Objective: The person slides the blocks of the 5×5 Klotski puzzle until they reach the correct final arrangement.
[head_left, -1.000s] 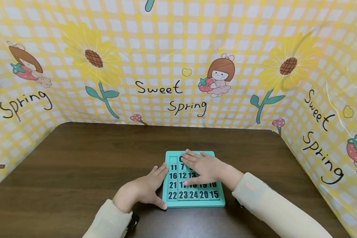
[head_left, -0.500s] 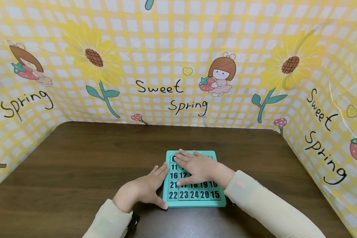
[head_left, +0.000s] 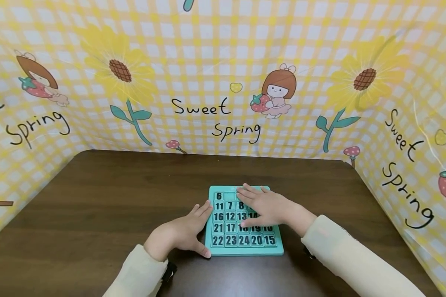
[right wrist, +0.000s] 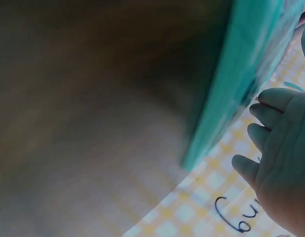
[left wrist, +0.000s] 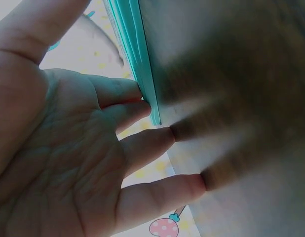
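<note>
A turquoise number sliding puzzle [head_left: 245,251] lies flat on the table, its black numbers facing up. The tile marked 6 [head_left: 219,196] sits in the top left corner, with an empty slot [head_left: 230,196] to its right. My left hand [head_left: 186,231] is at the puzzle's left side, fingers extended against the edge and thumb by the lower left corner. In the left wrist view, fingertips touch the puzzle's side [left wrist: 137,54]. My right hand [head_left: 267,208] spreads over the upper right tiles with straight fingers, hiding several numbers. The right wrist view shows its palm [right wrist: 285,148] beside the puzzle.
The dark brown wooden table [head_left: 134,185] extends around the puzzle. A yellow checked cloth [head_left: 200,62] with sunflowers and "Sweet Spring" lettering encloses its back and sides.
My right hand moved left, and the 6 tile slid into the top left corner. It has since moved back right, uncovering the gap beside that tile. My left hand stayed in place.
</note>
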`<state>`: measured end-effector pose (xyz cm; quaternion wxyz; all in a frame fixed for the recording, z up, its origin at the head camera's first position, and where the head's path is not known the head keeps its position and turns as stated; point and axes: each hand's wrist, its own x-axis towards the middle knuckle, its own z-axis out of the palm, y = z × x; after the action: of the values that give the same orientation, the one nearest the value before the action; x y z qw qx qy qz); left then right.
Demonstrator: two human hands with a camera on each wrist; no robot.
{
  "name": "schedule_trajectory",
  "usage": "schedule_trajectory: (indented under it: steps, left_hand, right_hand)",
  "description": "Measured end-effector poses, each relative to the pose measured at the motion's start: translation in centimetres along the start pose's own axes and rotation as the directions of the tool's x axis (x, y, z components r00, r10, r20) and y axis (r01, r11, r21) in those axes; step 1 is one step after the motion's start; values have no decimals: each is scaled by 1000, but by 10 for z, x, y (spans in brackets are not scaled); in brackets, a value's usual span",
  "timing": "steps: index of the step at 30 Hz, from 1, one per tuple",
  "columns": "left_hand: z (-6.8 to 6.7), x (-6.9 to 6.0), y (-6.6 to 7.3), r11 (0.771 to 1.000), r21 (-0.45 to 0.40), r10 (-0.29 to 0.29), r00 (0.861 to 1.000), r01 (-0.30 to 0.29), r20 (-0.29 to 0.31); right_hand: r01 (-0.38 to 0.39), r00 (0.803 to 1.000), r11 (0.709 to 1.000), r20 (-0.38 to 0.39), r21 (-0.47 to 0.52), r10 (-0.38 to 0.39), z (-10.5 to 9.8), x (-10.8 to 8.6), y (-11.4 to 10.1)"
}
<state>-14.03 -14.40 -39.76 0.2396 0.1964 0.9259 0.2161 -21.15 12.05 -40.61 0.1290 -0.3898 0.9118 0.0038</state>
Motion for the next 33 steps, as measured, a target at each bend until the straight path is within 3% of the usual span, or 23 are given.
schedule_trajectory:
  steps: [6,26,33]
  left_hand:
    - [0,1,0,1000,0,7,1000,-7,-2]
    - [-1,-2,-1,1000,15,-1,1000,1,11]
    - [-2,0,0,1000,10,-2,1000,2,12]
  right_hand:
    - [9,1000,1000,-2,18,-9,3,-9,3]
    - [47,998,999,28,3,-47,1,14,-19]
    - [23,1000,998,5,59,-24,0,4,-6]
